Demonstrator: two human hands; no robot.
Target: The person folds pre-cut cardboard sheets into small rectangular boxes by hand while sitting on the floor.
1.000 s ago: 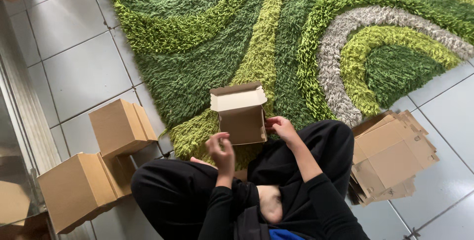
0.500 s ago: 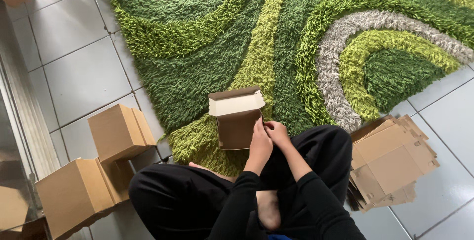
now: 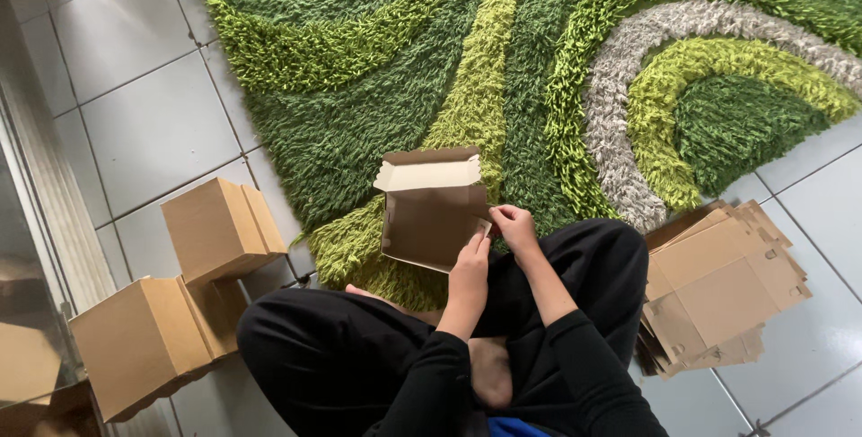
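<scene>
We work on a small brown cardboard box (image 3: 431, 212), which sits on its side at the edge of the green shag rug (image 3: 377, 87), directly ahead of both hands and just beyond our crossed legs. Its open mouth faces away from us, with one pale inner flap (image 3: 426, 174) folded across the top.

Our left hand (image 3: 471, 262) rests against the near right edge of the box, fingers curled onto the panel. Our right hand (image 3: 514, 224) sits just to the right of the left one, touching it, and pinches a small side tab (image 3: 484, 227) at the same corner. Both hands are closed on the cardboard at this edge; neither lies flat or open.

We judge the box light and hollow, stiff along its creases but easy to dent across a flat panel. The surface appears matte and not slippery. We recommend gripping at folded corners and edges, where the board is doubled, and avoiding pressure on the panel centres or on the thin tabs, which would bend or tear readily.

To the left of the left hand, on the grey tiled floor (image 3: 153, 123), stand several finished boxes (image 3: 171, 302). To the right of the right hand lies a stack of flat, unfolded blanks (image 3: 723, 284).
</scene>
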